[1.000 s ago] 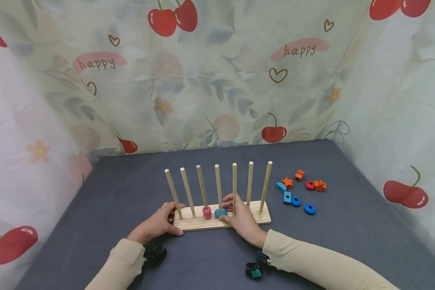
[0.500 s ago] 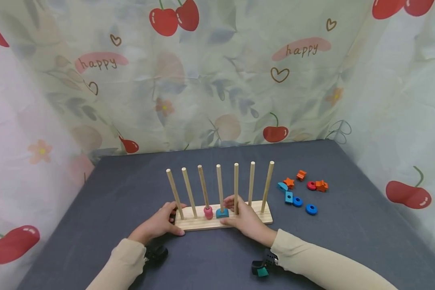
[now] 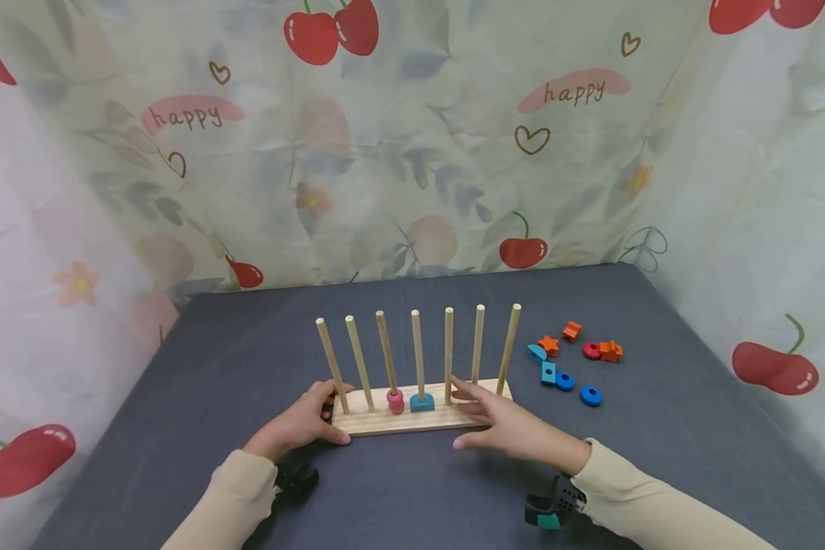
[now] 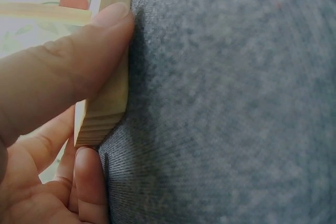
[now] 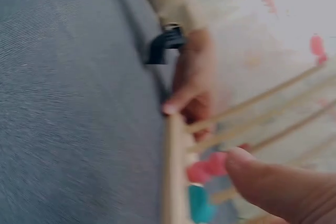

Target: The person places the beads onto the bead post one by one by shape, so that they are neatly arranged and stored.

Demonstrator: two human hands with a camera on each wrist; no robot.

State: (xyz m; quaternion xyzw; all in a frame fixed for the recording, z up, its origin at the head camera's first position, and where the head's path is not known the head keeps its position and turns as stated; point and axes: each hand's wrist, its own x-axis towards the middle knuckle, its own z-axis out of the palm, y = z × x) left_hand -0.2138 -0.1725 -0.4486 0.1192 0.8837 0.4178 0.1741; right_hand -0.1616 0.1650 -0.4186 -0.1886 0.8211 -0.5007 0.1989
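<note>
A wooden peg board [image 3: 399, 425] with several upright pegs lies on the dark table. My left hand [image 3: 296, 424] grips its left end; in the left wrist view the thumb [image 4: 68, 72] lies along the front edge and the other fingers sit behind the end. A pink peanut-shaped bead [image 3: 395, 402] is at the foot of the third peg from the left. On the middle peg, a blue half-round block [image 3: 422, 403] rests flat against the base. My right hand [image 3: 512, 428] hovers by the board's right front part, fingers spread, holding nothing; the right wrist view is blurred.
Right of the board lie loose pieces: blue rings [image 3: 590, 396], a blue rectangular block [image 3: 548, 373], a light blue half-round [image 3: 536, 353], an orange star [image 3: 548, 346], other orange blocks [image 3: 610, 351] and a red ring [image 3: 590, 351]. Printed cloth [image 3: 412, 153] hangs behind and at both sides.
My right hand has let go of the blue half-round block and moved right and toward me. The block stays on the middle peg. My left hand keeps its grip.
</note>
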